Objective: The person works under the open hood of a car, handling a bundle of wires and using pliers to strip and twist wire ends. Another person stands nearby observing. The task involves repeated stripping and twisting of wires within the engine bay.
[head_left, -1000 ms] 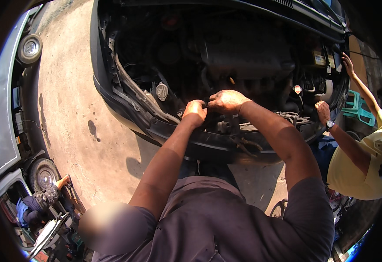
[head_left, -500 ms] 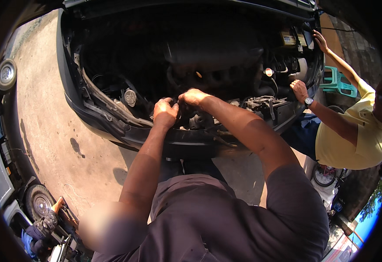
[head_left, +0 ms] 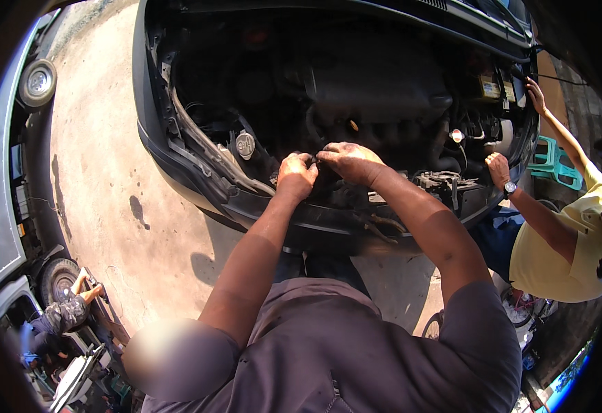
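Observation:
Both my hands are together over the front of an open car engine bay point(head_left: 273, 89). The fingers of my left hand point(head_left: 297, 177) are bent and closed in a pinch, thumb toward the right hand. My right hand point(head_left: 350, 162) reaches in beside it, its fingertips pressed together at the same spot. A small dark piece point(head_left: 315, 159) shows between the fingertips, too shadowed to name. Nearest on the left is a round grey cap point(head_left: 245, 145). Beyond my hands lies the dark engine cover point(head_left: 377, 86), with a yellow-orange loop point(head_left: 353, 125) at its near edge.
At the right, a person in a yellow shirt point(head_left: 555, 248) rests a hand point(head_left: 498, 169) on the car's edge. Behind them is a green stool point(head_left: 555, 164). The front bumper point(head_left: 335, 230) lies under my forearms. Another vehicle point(head_left: 2, 220) and another person point(head_left: 53, 327) are at the left.
My view has shifted, so the car and people appear farther right. My hands stay together at the front of the engine bay, slightly nearer me, and my right hand's fingers show more.

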The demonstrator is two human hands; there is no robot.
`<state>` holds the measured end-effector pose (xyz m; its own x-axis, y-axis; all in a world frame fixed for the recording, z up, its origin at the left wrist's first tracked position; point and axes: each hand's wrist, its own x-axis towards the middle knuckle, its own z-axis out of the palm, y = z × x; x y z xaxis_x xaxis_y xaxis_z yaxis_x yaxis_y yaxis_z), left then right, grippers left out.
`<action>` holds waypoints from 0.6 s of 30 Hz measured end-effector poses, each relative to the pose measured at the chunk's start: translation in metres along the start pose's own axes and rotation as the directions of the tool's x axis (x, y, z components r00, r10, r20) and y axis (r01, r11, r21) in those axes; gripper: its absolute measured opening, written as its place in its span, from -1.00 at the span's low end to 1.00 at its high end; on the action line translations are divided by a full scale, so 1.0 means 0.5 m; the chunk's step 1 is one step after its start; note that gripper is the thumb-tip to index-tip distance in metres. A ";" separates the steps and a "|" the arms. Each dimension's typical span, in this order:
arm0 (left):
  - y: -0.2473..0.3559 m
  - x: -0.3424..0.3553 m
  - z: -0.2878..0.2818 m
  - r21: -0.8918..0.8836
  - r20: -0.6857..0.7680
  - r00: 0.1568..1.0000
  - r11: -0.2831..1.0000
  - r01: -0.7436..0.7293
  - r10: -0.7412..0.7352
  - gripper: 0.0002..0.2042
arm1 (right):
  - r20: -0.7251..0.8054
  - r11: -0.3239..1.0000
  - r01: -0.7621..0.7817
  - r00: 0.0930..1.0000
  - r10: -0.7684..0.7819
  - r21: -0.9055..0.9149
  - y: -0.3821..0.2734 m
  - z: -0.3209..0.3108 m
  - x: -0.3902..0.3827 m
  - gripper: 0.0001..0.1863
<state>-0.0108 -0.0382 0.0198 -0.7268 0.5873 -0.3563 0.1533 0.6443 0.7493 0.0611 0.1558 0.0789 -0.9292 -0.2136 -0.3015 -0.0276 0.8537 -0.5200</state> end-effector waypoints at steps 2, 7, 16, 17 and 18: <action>-0.001 -0.001 0.001 -0.004 -0.010 0.999 1.000 -0.030 0.030 -0.73 | 0.026 0.991 0.037 0.999 -0.034 -0.127 0.002 0.003 0.005 -0.69; 0.003 -0.007 -0.002 0.030 -0.020 0.997 0.997 -0.077 0.078 -0.75 | 0.115 0.995 -0.093 0.989 0.095 -0.027 0.006 0.020 0.022 -0.66; 0.011 -0.021 0.012 0.058 -0.102 0.974 0.979 -0.197 0.202 -0.80 | 0.569 0.160 -0.745 0.612 0.549 0.647 0.037 0.051 0.065 -0.65; 0.009 -0.021 0.011 0.053 -0.107 0.977 0.982 -0.181 0.186 -0.80 | 0.443 0.387 -0.693 0.701 0.559 0.608 0.036 0.048 0.056 -0.66; 0.006 -0.022 0.009 0.051 -0.104 0.976 0.981 -0.185 0.189 -0.80 | 0.308 0.594 -0.608 0.788 0.534 0.526 0.034 0.042 0.045 -0.67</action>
<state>0.0007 -0.0403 0.0235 -0.7504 0.6443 -0.1479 0.3190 0.5488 0.7727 0.0472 0.1557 0.0466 -0.6331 0.1409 -0.7611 0.7427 0.3877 -0.5460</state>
